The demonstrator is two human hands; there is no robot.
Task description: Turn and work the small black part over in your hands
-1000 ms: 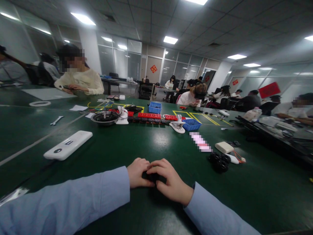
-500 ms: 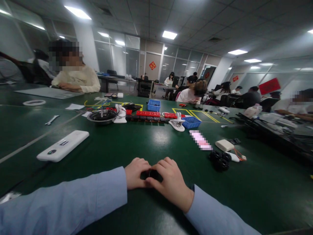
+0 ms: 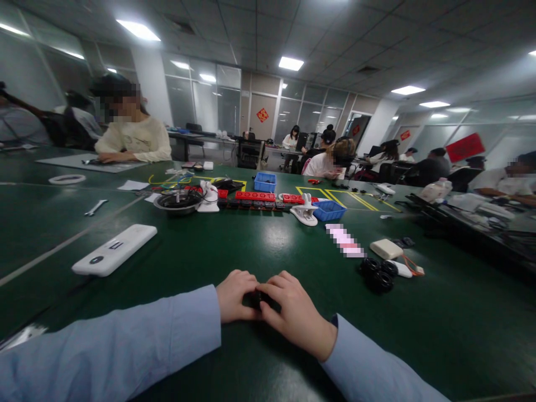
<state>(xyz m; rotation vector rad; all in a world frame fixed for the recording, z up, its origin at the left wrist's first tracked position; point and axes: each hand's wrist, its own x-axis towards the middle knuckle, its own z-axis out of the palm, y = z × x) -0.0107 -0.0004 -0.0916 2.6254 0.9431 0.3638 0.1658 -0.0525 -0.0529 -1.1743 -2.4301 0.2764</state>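
Observation:
My left hand [image 3: 234, 296] and my right hand [image 3: 293, 312] meet just above the green table in front of me. Between their fingertips is a small dark object [image 3: 256, 300], mostly covered by the fingers, so its kind cannot be made out. Thumbs and forefingers of both hands are curled in around it. To the right of my right hand lies a cluster of black rings [image 3: 377, 274], like small wheels or tyres. Off to the left of my left hand rests a long white plastic case [image 3: 115, 250].
Across the table stand a red-and-black strip [image 3: 254, 196], white clips [image 3: 305, 212], blue bins [image 3: 329, 210] and a metal bowl [image 3: 178, 202] of dark parts. A wrench [image 3: 96, 207] lies left. At right are a pixelated pink item [image 3: 345, 241] and a cream box [image 3: 385, 249]. People sit around.
The whole view has shifted slightly, things now standing a little further right. Both hands stay together on the small dark object, with slight finger movement.

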